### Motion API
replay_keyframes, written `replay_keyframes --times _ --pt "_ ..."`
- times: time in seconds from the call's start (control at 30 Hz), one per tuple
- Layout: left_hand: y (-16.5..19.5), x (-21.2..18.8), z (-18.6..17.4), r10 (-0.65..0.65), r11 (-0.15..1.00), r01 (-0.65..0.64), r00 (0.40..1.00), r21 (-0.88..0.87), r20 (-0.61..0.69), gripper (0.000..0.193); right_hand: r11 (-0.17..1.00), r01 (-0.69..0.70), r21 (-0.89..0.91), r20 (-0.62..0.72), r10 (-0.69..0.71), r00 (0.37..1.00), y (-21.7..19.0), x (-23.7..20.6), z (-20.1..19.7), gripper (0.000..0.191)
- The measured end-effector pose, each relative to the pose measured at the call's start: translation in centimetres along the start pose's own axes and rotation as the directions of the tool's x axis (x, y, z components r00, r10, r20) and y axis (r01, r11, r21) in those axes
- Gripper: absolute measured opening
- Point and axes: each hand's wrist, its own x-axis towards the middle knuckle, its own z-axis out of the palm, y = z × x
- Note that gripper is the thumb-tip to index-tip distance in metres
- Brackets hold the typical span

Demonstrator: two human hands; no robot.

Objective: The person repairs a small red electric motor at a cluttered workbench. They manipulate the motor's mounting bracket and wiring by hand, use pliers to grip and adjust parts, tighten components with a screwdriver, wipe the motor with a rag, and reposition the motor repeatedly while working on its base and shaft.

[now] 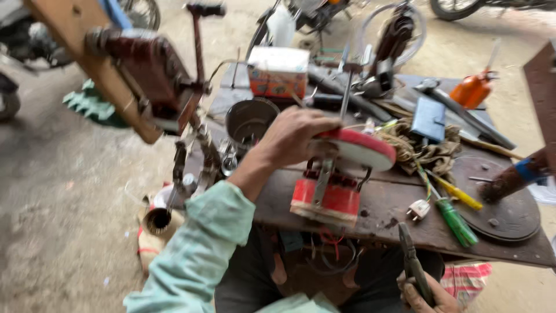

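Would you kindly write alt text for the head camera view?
A person's left hand grips the red-and-white round top of a red metal device on a cluttered dark wooden workbench, while the right hand holds dark pliers below its edge. Green and yellow screwdrivers lie nearby.

Red-and-white device: round red cap with a white rim on top, tilted, sitting over a red drum-shaped base, with metal brackets and bare windings between the two. It stands near the front edge of the dark wooden bench, wires hanging below it. Pliers: dark metal, jaws closed and pointing up and slightly left, held low just in front of the bench edge, handles hidden.
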Motion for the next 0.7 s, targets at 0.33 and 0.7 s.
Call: replay_keyframes --times 0.33,0.7 --pt "3.1 4.0 -2.2 -0.184 0.929 0.042 0.914 0.367 0.361 0.033 0.987 -0.127 0.093 -0.007 0.128 0.992 -4.1 -2.4 1.8 0.024" --pt "4.3 5.1 1.6 -0.036 0.986 0.015 0.992 0.166 0.122 0.053 0.99 0.07 -0.124 0.058 -0.063 0.996 -7.7 0.5 0.6 0.028"
